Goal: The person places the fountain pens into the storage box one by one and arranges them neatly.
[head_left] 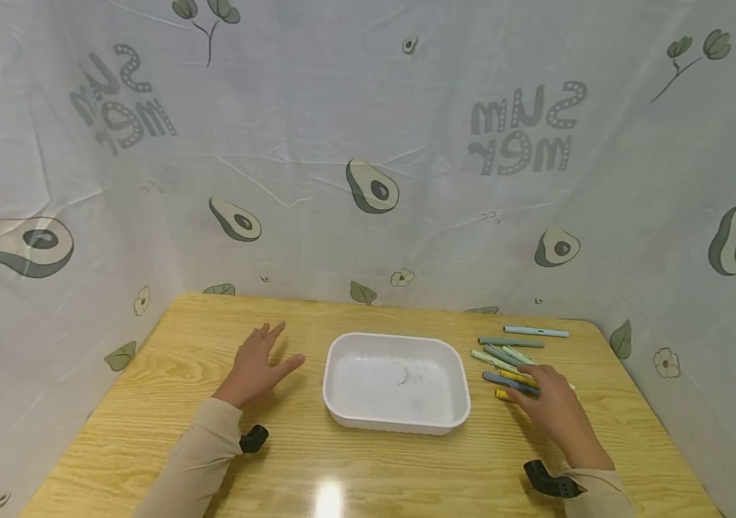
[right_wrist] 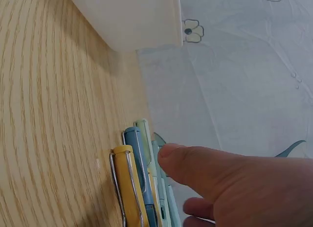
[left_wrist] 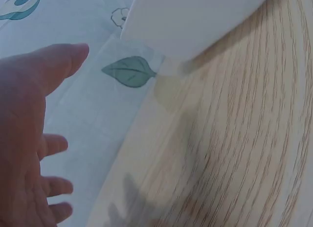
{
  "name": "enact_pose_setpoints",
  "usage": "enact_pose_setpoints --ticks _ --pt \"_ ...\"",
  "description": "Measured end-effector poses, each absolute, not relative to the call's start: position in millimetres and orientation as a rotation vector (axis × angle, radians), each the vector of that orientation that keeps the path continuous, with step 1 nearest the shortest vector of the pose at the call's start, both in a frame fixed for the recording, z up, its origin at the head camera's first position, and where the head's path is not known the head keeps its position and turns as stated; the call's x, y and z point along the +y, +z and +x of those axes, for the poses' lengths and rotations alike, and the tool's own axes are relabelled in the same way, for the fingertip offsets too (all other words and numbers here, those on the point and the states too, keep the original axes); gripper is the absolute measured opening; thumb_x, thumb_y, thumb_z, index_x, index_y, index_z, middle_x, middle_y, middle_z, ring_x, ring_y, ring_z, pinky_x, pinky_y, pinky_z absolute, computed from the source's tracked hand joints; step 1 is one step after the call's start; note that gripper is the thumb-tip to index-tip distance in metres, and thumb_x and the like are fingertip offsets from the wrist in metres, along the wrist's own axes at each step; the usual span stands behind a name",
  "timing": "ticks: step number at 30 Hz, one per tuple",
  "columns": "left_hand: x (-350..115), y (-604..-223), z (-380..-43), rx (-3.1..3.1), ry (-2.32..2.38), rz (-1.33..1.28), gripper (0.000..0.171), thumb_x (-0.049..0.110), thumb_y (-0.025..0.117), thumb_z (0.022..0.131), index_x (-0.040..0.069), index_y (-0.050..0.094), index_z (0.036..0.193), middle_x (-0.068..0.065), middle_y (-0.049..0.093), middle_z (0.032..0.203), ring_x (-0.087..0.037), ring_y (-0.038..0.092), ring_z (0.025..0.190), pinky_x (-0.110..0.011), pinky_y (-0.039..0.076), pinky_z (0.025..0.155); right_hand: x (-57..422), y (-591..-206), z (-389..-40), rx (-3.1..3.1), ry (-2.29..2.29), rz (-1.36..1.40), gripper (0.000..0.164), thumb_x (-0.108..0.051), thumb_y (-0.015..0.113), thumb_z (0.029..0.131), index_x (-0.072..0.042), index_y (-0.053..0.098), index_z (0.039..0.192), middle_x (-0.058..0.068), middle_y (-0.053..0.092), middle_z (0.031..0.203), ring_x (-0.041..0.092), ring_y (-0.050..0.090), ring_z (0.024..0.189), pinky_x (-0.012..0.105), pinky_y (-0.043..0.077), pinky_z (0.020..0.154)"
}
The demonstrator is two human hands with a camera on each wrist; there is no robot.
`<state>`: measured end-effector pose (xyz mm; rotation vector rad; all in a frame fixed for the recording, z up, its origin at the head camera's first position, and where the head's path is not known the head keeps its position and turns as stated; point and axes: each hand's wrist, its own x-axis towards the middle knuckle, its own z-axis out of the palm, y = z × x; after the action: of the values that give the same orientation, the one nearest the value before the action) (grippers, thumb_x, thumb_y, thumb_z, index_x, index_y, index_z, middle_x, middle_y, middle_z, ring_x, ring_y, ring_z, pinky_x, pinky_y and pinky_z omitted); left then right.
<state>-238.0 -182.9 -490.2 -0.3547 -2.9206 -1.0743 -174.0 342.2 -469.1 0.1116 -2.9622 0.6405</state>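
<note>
My right hand [head_left: 555, 406] hovers over a loose pile of capped pens at the right of the table, fingers spread and slightly bent. In the right wrist view a yellow pen [right_wrist: 129, 188] with a wire clip lies beside a blue pen [right_wrist: 134, 139], and pale green ones are behind them. The thumb is close above the pens; its contact with them cannot be told. Farther back lie a grey-green pen [head_left: 511, 342] and a light blue pen [head_left: 536, 332]. My left hand [head_left: 260, 370] is held above the table left of a white plastic tray [head_left: 393, 424], fingers apart, holding nothing.
The wooden table [head_left: 290, 475] carries the tray at its middle, between the hands. A pale curtain [head_left: 303, 237] with avocado prints hangs behind the table and along both sides. Black wrist mounts [head_left: 254, 439] sit on the sleeves.
</note>
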Motion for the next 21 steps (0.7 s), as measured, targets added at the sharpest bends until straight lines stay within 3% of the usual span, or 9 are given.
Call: enact_pose_setpoints --ticks 7,13,17,21 --pt "-170 -492 -237 -2.857 -1.558 -0.404 0.087 0.053 0.066 0.098 0.013 0.027 0.164 -0.021 0.030 0.165 -0.044 0.031 0.150 -0.067 0.035 0.118 346 -468 -175 -3.014 0.674 0.134 0.036 -0.018 0.077 0.093 0.005 0.069 0.121 0.024 0.066 0.115 0.044 0.064 0.105 0.060 0.056 0.087" --pt "-152 -494 -234 -2.773 -1.967 -0.372 0.074 0.037 0.067 0.102 0.012 0.032 0.162 -0.022 0.044 0.156 -0.040 0.050 0.137 -0.047 0.058 0.100 347 -469 -175 -3.026 0.660 0.221 0.025 -0.010 0.079 0.089 0.000 0.072 0.111 0.016 0.068 0.109 0.039 0.065 0.101 0.055 0.058 0.085" --pt "-142 -496 -233 -2.738 -2.128 -0.460 0.069 0.031 0.066 0.103 0.006 0.035 0.159 -0.025 0.049 0.149 -0.038 0.057 0.128 -0.043 0.063 0.091 345 -472 -177 -3.019 0.631 0.261 0.020 -0.009 0.081 0.087 -0.004 0.074 0.105 0.010 0.069 0.103 0.034 0.067 0.096 0.053 0.059 0.083" --pt "-134 -498 -236 -2.715 -2.234 -0.507 0.063 0.026 0.066 0.104 0.008 0.038 0.158 -0.025 0.051 0.146 -0.037 0.060 0.125 -0.046 0.063 0.089 343 -474 -179 -3.039 0.624 0.262 0.016 -0.009 0.081 0.087 -0.007 0.075 0.102 0.004 0.066 0.095 0.025 0.063 0.087 0.047 0.057 0.077"
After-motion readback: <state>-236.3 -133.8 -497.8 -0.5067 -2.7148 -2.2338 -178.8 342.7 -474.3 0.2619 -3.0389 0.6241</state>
